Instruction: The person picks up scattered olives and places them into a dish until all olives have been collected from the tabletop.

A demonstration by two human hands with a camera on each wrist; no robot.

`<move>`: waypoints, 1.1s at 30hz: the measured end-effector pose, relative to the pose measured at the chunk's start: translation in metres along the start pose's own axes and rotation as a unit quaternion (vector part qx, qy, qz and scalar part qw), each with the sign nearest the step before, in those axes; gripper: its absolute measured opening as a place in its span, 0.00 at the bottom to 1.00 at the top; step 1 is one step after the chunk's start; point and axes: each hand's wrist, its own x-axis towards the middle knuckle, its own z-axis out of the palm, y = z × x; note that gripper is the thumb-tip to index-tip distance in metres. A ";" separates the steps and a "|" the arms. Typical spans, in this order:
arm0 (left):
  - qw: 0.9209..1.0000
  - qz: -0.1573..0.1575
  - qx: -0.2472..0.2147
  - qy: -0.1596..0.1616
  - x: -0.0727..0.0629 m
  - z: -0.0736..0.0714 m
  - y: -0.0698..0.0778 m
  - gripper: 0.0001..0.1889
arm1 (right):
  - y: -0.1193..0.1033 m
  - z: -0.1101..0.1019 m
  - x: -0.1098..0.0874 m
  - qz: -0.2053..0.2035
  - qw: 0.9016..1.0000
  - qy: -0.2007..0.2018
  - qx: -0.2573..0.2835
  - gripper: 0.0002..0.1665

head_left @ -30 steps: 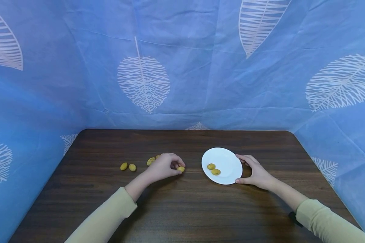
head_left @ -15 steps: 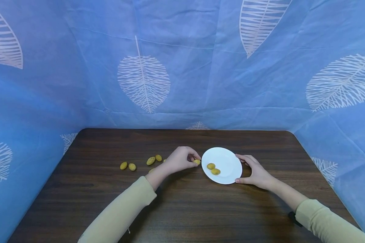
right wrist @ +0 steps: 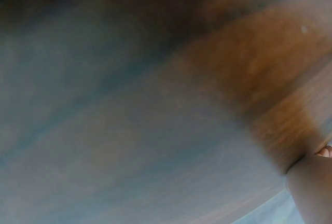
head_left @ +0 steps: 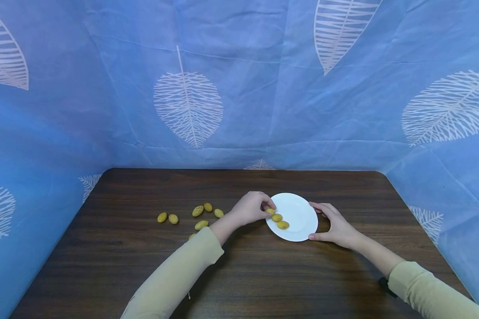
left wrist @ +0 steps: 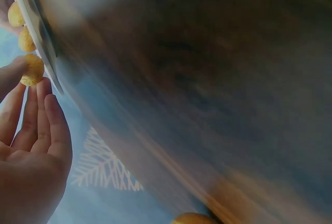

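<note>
At the left rim of a white plate, my left hand pinches a small yellow oval fruit between thumb and fingertips. The left wrist view shows this held fruit close up, with a wrinkled skin, just over the plate's edge. Two like fruits lie on the plate beside it. My right hand holds the plate's right rim, thumb at the near side and fingers at the far side. Only a bit of the right hand enters the right wrist view.
Left of the plate, several more yellow fruits lie scattered on the dark wooden table, among them one pair farther left and a fruit near my left wrist. Part of one fruit hides behind the left sleeve. A blue leaf-print cloth hangs behind.
My left hand has moved right with the pinched fruit, from the bare table to over the plate's left rim. Fruits behind the hand have come into view. The right hand and plate stay put.
</note>
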 end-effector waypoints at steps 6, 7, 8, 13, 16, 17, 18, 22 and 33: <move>1.000 -0.002 0.003 0.002 0.004 0.004 0.002 0.09 | -0.001 0.000 0.000 0.000 1.000 -0.001 -0.003 0.58; 1.000 -0.003 0.004 0.003 0.005 0.005 0.002 0.09 | -0.002 0.000 0.000 0.001 1.000 -0.002 -0.003 0.58; 1.000 -0.005 0.005 0.004 0.005 0.006 0.002 0.09 | -0.002 0.000 0.001 0.001 1.000 -0.002 -0.004 0.58; 1.000 -0.008 0.008 0.002 0.007 0.007 0.002 0.10 | -0.003 -0.001 0.001 0.003 1.000 -0.001 -0.008 0.57; 1.000 -0.008 0.005 -0.001 0.007 0.005 0.003 0.10 | -0.003 -0.001 0.000 0.003 1.000 -0.001 -0.009 0.57; 1.000 -0.010 0.005 -0.001 0.007 0.003 0.004 0.10 | -0.002 -0.001 0.000 0.003 1.000 -0.001 -0.008 0.57; 1.000 -0.010 0.005 0.000 0.007 0.002 0.004 0.10 | -0.002 -0.001 0.000 0.003 1.000 0.000 -0.006 0.57; 1.000 -0.008 -0.001 0.011 0.004 -0.009 0.005 0.11 | -0.002 -0.001 0.000 0.001 1.000 0.000 0.001 0.57; 0.999 -0.008 -0.024 0.038 -0.017 -0.046 -0.003 0.11 | -0.002 -0.001 -0.001 0.000 1.000 -0.003 0.005 0.58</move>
